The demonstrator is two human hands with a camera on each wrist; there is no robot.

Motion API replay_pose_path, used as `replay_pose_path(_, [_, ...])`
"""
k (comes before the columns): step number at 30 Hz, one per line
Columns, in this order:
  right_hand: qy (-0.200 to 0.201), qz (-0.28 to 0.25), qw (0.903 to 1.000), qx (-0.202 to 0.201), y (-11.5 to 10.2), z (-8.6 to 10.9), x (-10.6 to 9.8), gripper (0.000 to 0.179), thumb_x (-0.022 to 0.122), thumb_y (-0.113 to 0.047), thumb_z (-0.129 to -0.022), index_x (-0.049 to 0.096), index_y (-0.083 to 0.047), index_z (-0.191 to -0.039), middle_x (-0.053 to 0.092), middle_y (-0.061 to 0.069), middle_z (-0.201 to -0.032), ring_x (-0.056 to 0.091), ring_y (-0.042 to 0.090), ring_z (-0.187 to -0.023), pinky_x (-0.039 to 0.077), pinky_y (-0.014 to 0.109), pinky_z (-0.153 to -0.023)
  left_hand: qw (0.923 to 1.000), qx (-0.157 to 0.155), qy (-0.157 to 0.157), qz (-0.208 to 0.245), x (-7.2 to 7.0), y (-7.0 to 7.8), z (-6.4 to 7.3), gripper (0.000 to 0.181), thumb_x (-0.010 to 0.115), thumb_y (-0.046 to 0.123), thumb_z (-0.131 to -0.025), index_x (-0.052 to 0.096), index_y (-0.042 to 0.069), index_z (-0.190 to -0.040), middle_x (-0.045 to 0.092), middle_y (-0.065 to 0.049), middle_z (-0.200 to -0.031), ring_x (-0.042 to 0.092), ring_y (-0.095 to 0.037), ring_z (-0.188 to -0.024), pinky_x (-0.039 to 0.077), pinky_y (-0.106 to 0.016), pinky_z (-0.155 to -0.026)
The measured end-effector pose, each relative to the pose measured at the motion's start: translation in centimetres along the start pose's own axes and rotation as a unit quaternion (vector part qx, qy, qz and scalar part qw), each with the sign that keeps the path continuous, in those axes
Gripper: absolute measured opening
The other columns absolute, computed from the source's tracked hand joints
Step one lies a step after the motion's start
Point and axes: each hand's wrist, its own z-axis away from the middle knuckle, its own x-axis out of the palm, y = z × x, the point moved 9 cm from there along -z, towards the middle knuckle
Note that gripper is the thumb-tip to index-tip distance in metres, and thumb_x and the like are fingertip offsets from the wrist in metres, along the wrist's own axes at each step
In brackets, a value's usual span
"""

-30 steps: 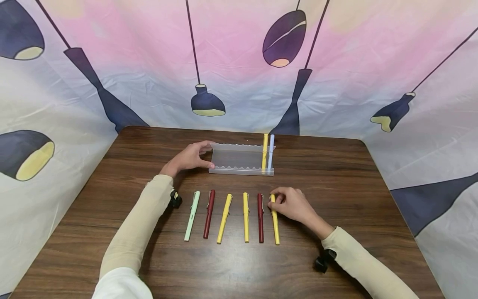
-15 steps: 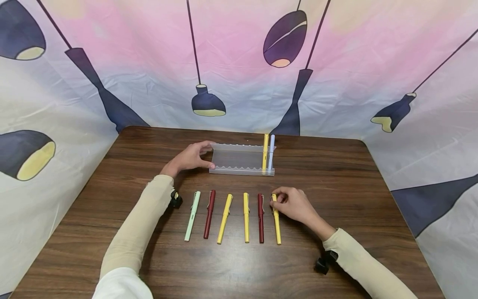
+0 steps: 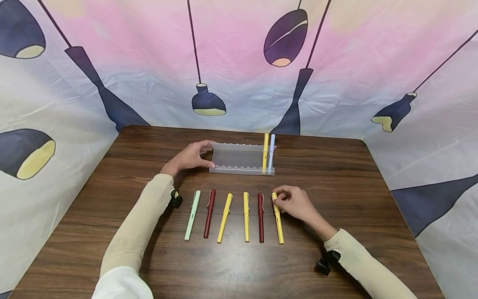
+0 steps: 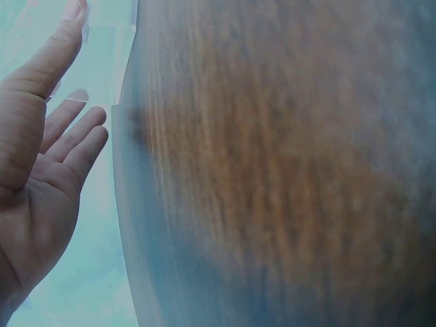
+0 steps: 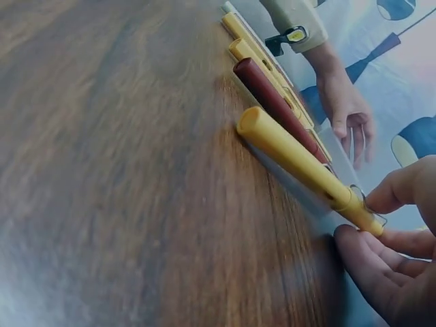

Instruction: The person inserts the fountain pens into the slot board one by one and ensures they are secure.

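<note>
In the head view, my left hand (image 3: 190, 156) holds the left end of a clear pen rack (image 3: 237, 170), thumb at its front edge and fingers at the back. A yellow pen (image 3: 265, 153) and a light blue pen (image 3: 271, 153) lean in the rack's right end. My right hand (image 3: 296, 203) pinches the cap end of the rightmost yellow pen (image 3: 279, 226) between thumb and fingers. The right wrist view shows that yellow pen (image 5: 293, 160) up close, with the fingertips around its clip.
Left of the held pen lie a dark red pen (image 3: 260, 218), two yellow pens, another dark red pen (image 3: 209, 214) and a light green pen (image 3: 192, 216) in a row. A patterned cloth (image 3: 239, 62) hangs behind the wooden table (image 3: 224, 274).
My right hand has shifted slightly right with the rightmost yellow pen, whose lower end has also moved right. My left hand and the rack have stayed put.
</note>
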Motion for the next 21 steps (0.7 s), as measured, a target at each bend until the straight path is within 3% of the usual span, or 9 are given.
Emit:
replay_pose_path(6, [-0.019, -0.087, 0.9959, 0.016, 0.3, 0.0, 0.2, 0.030, 0.070, -0.002, -0.090, 0.069, 0.004, -0.119, 0.071, 0.009, -0.084, 0.071, 0.019, -0.067, 0.065, 0.035, -0.062, 1.0000, 0.001, 0.000, -0.004, 0.0, -0.1, -0.1, 0.092, 0.089, 0.031, -0.082, 0.039, 0.006, -0.155, 0.043, -0.022, -0.156, 0.042, -0.037, -0.145, 0.039, -0.049, -0.119])
replay_pose_path(13, [-0.019, -0.107, 0.9941, -0.006, -0.9, 0.0, -0.7, 0.032, 0.066, 0.000, -0.092, 0.067, 0.004, -0.123, 0.070, 0.012, -0.089, 0.072, 0.022, -0.073, 0.066, 0.035, -0.067, 1.0000, 0.001, 0.000, 0.001, 0.0, -0.2, -0.2, 0.093, 0.089, 0.032, -0.082, 0.038, 0.005, -0.155, 0.043, -0.022, -0.156, 0.042, -0.037, -0.145, 0.039, -0.050, -0.120])
replay_pose_path(21, [0.013, -0.117, 0.9916, -0.054, -3.0, -0.4, -2.7, 0.034, 0.070, 0.000, -0.091, 0.066, 0.005, -0.125, 0.068, 0.018, -0.097, 0.072, 0.018, -0.073, 0.066, 0.044, -0.069, 1.0000, 0.000, 0.000, -0.002, 0.0, -0.2, -0.1, 0.092, 0.089, 0.031, -0.082, 0.039, 0.006, -0.155, 0.044, -0.022, -0.156, 0.043, -0.037, -0.145, 0.039, -0.049, -0.119])
